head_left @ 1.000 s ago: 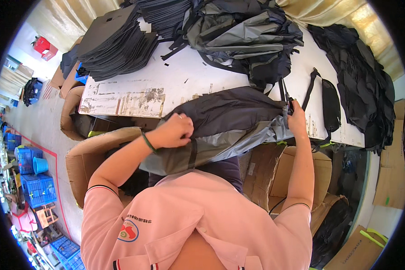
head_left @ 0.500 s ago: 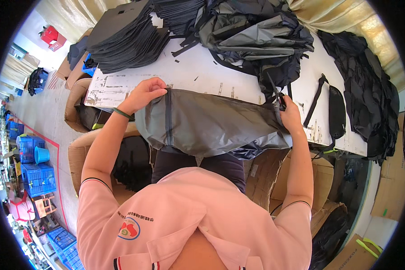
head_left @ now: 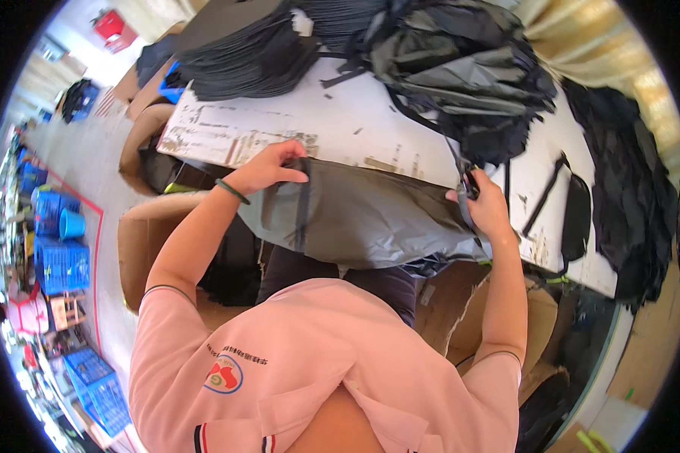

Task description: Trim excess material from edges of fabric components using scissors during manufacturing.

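Observation:
A sheet of grey-olive coated fabric (head_left: pixel 385 215) with a dark strip near its left end lies over the table's near edge and hangs toward my lap. My left hand (head_left: pixel 273 167) is at its upper left corner, thumb and curled fingers on either side of dark cloth at the edge. My right hand (head_left: pixel 489 205) grips black-handled scissors (head_left: pixel 470 183) at the fabric's right end. Their blades point away from me, up to the left; whether they are parted is hard to tell. Fingers of that hand also lie against the fabric, and its lower folds partly hide one another.
On the white, worn table (head_left: pixel 332 124) stand stacked dark panels (head_left: pixel 249 64) at far left and a heap of grey-black fabric (head_left: pixel 461 68) at the back. A black strapped piece (head_left: pixel 576 219) and black cloth (head_left: pixel 631 181) lie right. Cardboard boxes (head_left: pixel 155 234) stand below; blue crates (head_left: pixel 62 264) are on the floor.
The view has shifted a little. My left thumb and fingers have spread apart somewhat at the fabric's corner. My right hand still holds the scissors at the right end.

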`<act>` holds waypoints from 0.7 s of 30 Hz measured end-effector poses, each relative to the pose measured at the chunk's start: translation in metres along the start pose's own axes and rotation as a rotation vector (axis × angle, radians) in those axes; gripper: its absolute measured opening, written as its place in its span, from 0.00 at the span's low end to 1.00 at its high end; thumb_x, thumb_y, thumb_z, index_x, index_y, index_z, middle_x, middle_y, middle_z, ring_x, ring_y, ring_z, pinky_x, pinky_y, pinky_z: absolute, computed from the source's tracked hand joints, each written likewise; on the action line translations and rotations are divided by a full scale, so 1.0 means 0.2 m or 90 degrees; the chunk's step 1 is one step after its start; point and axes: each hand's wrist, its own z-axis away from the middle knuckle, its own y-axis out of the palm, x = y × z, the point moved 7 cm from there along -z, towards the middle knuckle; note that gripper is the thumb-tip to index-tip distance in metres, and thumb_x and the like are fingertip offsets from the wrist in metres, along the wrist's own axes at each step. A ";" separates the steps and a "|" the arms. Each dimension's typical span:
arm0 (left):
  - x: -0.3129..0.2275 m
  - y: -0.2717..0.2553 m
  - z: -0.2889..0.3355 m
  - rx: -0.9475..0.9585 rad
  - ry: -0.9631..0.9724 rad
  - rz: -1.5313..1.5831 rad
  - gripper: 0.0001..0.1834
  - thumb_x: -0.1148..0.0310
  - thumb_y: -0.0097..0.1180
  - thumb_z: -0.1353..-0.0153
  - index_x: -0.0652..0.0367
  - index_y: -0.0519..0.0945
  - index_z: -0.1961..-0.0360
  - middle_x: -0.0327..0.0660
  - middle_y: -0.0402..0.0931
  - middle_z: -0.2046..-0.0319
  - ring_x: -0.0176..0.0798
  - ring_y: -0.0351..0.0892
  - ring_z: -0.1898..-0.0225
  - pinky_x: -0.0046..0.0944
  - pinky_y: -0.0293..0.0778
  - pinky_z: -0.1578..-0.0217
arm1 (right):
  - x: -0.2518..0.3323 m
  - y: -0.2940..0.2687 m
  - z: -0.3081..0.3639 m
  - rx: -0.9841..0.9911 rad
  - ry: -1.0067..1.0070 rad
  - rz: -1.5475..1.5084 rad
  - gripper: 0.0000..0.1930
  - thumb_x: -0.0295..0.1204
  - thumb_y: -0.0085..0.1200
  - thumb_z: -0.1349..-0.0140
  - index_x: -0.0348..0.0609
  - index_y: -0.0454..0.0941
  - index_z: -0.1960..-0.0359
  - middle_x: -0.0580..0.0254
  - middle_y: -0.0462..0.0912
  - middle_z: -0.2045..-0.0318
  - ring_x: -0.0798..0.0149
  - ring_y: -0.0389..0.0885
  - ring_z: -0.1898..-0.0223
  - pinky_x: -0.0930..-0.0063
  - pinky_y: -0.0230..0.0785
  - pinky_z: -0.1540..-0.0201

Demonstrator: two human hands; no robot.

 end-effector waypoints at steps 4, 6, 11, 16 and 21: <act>-0.09 0.07 0.01 0.018 0.061 0.067 0.18 0.80 0.66 0.51 0.56 0.73 0.61 0.29 0.72 0.62 0.24 0.69 0.59 0.27 0.66 0.55 | 0.29 0.08 0.01 0.042 -0.172 0.117 0.25 0.41 0.72 0.61 0.42 0.74 0.64 0.56 0.81 0.75 0.48 0.81 0.69 0.61 0.71 0.67; -0.11 0.10 0.02 0.015 0.073 0.085 0.17 0.80 0.66 0.51 0.56 0.74 0.61 0.29 0.72 0.62 0.24 0.69 0.59 0.27 0.65 0.55 | 0.43 0.16 0.01 0.090 -0.262 0.170 0.26 0.43 0.72 0.62 0.42 0.73 0.66 0.57 0.80 0.76 0.50 0.79 0.71 0.62 0.69 0.67; -0.21 0.16 0.06 0.032 0.078 0.091 0.16 0.81 0.65 0.50 0.59 0.76 0.60 0.29 0.74 0.64 0.23 0.69 0.60 0.26 0.66 0.56 | 0.67 0.24 -0.02 0.123 -0.366 0.191 0.26 0.46 0.70 0.60 0.41 0.71 0.69 0.55 0.80 0.72 0.51 0.79 0.66 0.60 0.67 0.64; -0.23 0.19 0.07 0.041 0.069 0.079 0.15 0.80 0.65 0.49 0.61 0.77 0.59 0.30 0.75 0.65 0.24 0.70 0.62 0.26 0.67 0.58 | 0.77 0.21 -0.04 0.135 -0.394 0.199 0.26 0.46 0.70 0.61 0.40 0.71 0.68 0.55 0.80 0.71 0.51 0.79 0.64 0.60 0.67 0.63; -0.24 0.22 0.07 0.070 0.050 0.095 0.14 0.78 0.65 0.49 0.61 0.76 0.61 0.28 0.74 0.66 0.22 0.68 0.64 0.26 0.66 0.59 | 0.79 0.23 -0.03 0.182 -0.391 0.222 0.26 0.46 0.70 0.60 0.40 0.72 0.68 0.56 0.80 0.70 0.51 0.79 0.64 0.60 0.68 0.63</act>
